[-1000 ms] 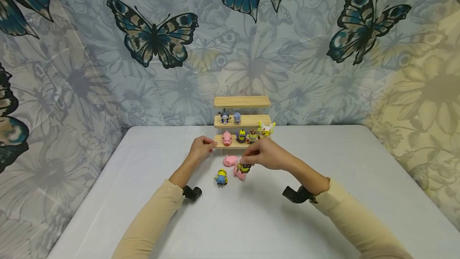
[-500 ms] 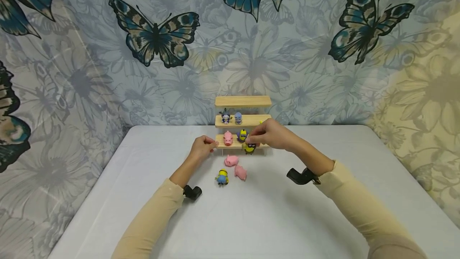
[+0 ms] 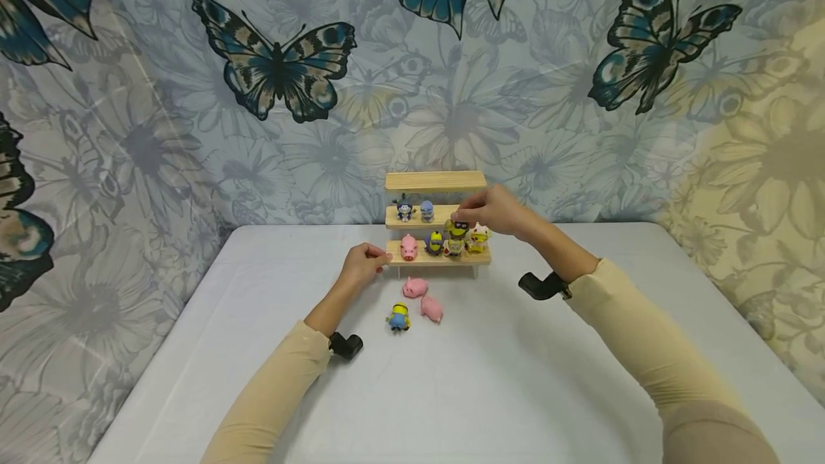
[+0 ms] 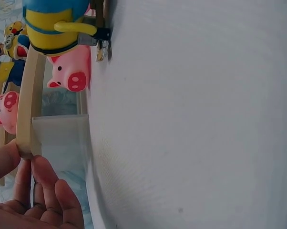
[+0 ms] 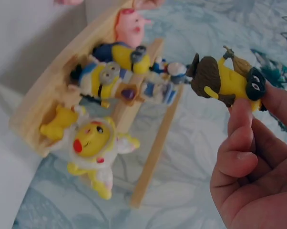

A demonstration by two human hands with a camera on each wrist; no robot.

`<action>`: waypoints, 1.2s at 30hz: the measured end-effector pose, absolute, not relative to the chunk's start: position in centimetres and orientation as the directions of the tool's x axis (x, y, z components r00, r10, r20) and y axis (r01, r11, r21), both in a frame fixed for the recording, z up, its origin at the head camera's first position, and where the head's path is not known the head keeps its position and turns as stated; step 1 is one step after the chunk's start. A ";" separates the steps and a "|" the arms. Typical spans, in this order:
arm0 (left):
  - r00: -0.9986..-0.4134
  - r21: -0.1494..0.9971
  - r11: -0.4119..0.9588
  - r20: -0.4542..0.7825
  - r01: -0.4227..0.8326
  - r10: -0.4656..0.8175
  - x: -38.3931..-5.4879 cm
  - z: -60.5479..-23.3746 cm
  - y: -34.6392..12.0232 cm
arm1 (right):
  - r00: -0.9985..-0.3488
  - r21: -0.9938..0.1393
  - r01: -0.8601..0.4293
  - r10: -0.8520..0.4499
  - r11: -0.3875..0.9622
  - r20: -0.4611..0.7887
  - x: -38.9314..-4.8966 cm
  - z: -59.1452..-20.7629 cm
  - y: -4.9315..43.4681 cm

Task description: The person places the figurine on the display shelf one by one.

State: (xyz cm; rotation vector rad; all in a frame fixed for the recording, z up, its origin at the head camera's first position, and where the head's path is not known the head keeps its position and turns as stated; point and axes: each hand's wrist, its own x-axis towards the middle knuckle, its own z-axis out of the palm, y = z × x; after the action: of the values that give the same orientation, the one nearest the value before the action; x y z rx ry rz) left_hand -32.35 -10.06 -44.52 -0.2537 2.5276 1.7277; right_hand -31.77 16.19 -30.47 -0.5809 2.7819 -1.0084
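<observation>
My right hand (image 3: 496,210) pinches a yellow minion figurine (image 5: 224,81) with a black mask and brown skirt by its head, in front of the shelf's middle board. With thumb and fingers, my left hand (image 3: 364,263) grips the left end of the lowest board of a three-step wooden display shelf (image 3: 435,180). On that board stand a pink pig (image 3: 409,247), two minion figurines (image 3: 435,243) and a white-and-yellow costumed figurine (image 5: 91,140). The middle board bears a dark-blue figurine (image 3: 404,210) and a pale-blue one (image 3: 427,211).
Two pink pigs (image 3: 415,287) lie on the white table (image 3: 464,392) in front of the shelf. Close by them is a minion in blue (image 3: 399,317). A butterfly-patterned cloth (image 3: 277,163) hangs behind the table.
My right hand has lifted the masked minion from above the pigs, past the lowest board, up to the middle board. My left hand keeps its grip on the shelf.
</observation>
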 end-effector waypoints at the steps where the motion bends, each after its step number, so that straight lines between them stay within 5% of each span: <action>1: -0.984 0.918 0.355 -0.151 -0.176 -0.096 -32.4 -44.5 -10.1 | -0.923 -0.629 -0.313 -0.384 0.711 0.025 -32.1 -30.5 16.2; 17: -0.983 0.924 0.340 -0.154 -0.178 -0.096 -32.1 -44.5 -10.0 | -0.956 -0.581 -0.258 -0.290 0.772 0.039 -36.1 -31.1 15.7; 36: -0.983 0.919 0.351 -0.155 -0.181 -0.101 -32.4 -44.7 -10.0 | -0.946 -0.477 -0.284 -0.324 0.832 -0.002 -38.1 -32.7 14.8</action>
State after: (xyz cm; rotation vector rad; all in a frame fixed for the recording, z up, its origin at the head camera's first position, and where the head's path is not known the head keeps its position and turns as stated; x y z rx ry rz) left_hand -32.40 -9.98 -44.66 -0.2640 2.5234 1.7298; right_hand -38.12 14.85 -32.73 -0.4868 2.9269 -0.7417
